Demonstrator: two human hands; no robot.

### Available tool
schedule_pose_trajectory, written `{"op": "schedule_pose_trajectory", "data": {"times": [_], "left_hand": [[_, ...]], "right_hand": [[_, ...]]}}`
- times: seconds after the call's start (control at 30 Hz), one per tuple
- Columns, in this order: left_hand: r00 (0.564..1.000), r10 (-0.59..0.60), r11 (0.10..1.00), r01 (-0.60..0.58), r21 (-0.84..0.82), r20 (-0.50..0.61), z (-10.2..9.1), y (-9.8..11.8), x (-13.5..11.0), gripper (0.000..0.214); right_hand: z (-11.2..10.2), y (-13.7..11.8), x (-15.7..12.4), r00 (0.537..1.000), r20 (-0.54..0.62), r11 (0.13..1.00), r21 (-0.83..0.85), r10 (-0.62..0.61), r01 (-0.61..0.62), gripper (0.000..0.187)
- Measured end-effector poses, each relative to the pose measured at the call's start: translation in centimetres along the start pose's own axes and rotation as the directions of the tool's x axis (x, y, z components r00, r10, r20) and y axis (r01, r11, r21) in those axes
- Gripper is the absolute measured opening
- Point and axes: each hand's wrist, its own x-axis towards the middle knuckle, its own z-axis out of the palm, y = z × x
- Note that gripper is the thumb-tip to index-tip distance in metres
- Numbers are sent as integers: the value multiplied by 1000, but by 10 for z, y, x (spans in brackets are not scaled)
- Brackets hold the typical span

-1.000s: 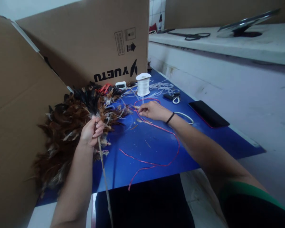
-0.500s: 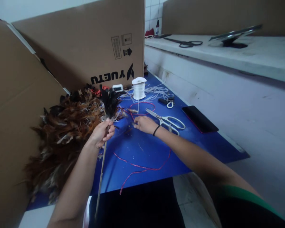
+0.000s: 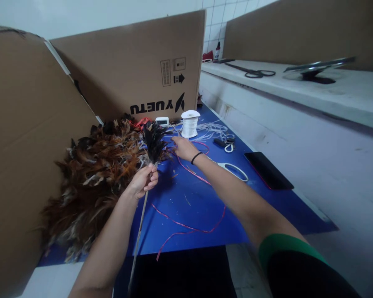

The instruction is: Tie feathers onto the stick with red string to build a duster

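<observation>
My left hand is closed around a thin stick just below the bunch of black feathers at its top, a feather duster. The stick slants down past the table's front edge. My right hand is stretched out over the table, fingers apart, just right of the black feathers and in front of the white spool. A red cord curls over the blue table. My right forearm covers most of the scissors; a white handle loop shows.
A big pile of brown feathers lies at left against cardboard panels. A black phone, keys, pale ribbon strips and a small white timer are on the table. Dark scissors lie on the right ledge.
My right hand has moved forward, away from beside the scissors and towards the spool. My left hand still grips the feathered stick. The view has shifted slightly.
</observation>
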Motion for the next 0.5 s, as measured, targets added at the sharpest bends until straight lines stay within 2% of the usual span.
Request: {"op": "schedule_pose_trajectory", "data": {"times": [0.1,0.27,0.33,0.4,0.5], "left_hand": [[1000,6,1000,-6,13,-4,-2,-3,0,33],[999,20,998,-18,62,-39,0,-5,-1,34],[997,42,994,-35,102,-64,2,-7,-1,34],[993,77,986,-63,153,-86,5,-10,-2,35],[986,127,965,-98,244,-110,8,-17,-2,36]], "right_hand": [[-9,2,-11,996,-84,1000,17,24,-23,17],[-17,10,-44,984,-163,995,80,65,-52,16],[-18,14,-57,991,-107,995,62,80,-73,16],[-15,17,-69,995,1,995,6,104,-104,13],[-6,19,-81,973,140,978,-127,184,-167,13]]}}
